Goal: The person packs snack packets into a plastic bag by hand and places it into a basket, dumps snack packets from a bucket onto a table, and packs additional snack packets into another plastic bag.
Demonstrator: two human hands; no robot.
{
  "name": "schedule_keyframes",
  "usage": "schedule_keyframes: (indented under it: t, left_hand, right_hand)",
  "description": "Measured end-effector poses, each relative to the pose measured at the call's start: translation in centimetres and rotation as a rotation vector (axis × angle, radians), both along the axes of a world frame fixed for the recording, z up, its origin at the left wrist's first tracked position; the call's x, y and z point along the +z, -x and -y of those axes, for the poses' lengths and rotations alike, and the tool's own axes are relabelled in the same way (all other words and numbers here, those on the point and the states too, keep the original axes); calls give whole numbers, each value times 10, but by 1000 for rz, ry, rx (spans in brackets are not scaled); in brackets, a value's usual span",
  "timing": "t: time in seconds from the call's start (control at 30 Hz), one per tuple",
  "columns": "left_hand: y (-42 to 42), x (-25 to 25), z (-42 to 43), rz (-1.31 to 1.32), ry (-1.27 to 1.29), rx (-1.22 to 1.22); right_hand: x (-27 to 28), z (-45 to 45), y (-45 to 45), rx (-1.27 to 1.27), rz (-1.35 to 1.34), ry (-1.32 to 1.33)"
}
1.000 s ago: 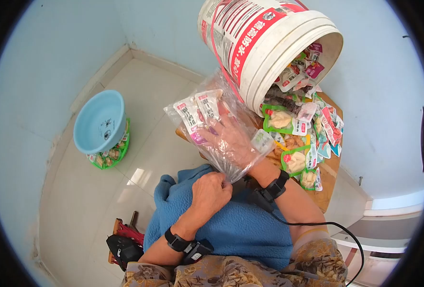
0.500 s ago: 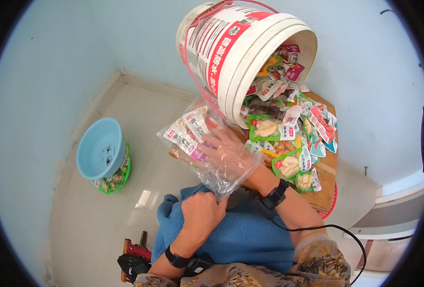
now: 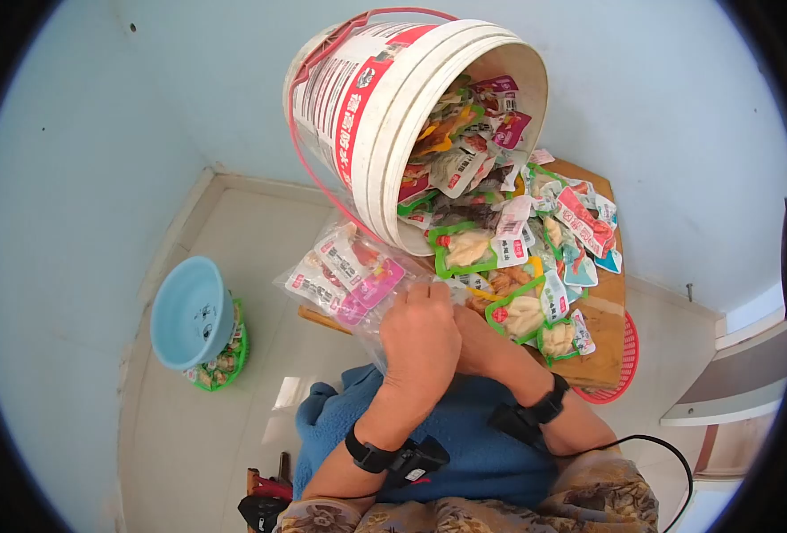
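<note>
A clear plastic bag point(image 3: 318, 289) holds at least two vacuum-sealed snack packets with white and purple labels point(image 3: 377, 282). It lies at the table's left corner, below the tipped bucket. My left hand point(image 3: 420, 333) is closed on the gathered mouth of the bag. Close against it, my right hand point(image 3: 480, 342) is also closed at the bag's mouth, its fingers partly hidden behind the left. Just right of my hands lie green-edged packets with pale contents point(image 3: 522, 315), on the wooden table point(image 3: 602, 311).
A white bucket point(image 3: 393, 115) lies on its side, packets spilling from its mouth. Other packets point(image 3: 584, 222) pile at the right. On the floor stand a blue basin point(image 3: 185, 311) over a green basket point(image 3: 238, 355), and a red basket point(image 3: 624, 364). A black cable point(image 3: 660, 440) runs beside my right arm.
My right hand has come out of the bag to its mouth. My left hand has moved up and right beside it. The packets stay in the bag.
</note>
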State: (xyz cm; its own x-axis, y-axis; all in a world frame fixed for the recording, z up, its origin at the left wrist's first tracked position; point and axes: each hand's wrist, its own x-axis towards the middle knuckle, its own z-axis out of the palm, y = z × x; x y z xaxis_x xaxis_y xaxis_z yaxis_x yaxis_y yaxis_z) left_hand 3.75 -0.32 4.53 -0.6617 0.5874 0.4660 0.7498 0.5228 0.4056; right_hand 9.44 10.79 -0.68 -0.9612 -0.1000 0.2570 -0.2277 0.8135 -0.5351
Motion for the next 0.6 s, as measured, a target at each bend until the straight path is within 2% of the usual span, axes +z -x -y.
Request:
schedule_keyframes:
  t: [0.07, 0.17, 0.23, 0.3, 0.33, 0.4, 0.43, 0.5, 0.6]
  left_hand:
    - [5, -7, -1, 29, -46, 0]
    - [9, -7, 2, 72, -113, -31]
    - [11, -6, 6, 84, -139, -61]
    - [11, -6, 9, 107, -158, -89]
    - [12, -6, 10, 104, -162, -89]
    - [15, -6, 15, 138, -156, -135]
    - [16, -7, 15, 139, -155, -135]
    - [14, -9, 15, 150, -185, -147]
    - [13, -8, 16, 184, -175, -162]
  right_hand:
    - [17, -7, -13, 5, 34, -15]
    - [66, -22, -33, -5, 176, 108]
    - [88, -28, -33, -213, -80, 279]
    - [99, -35, -19, -378, -323, 195]
    - [105, -39, -8, -376, -326, 192]
    - [114, -46, 18, -431, -660, -380]
    - [114, -49, 31, -432, -659, -379]
    - [106, -54, 56, -483, -616, -691]
    - [98, -61, 79, -500, -639, -843]
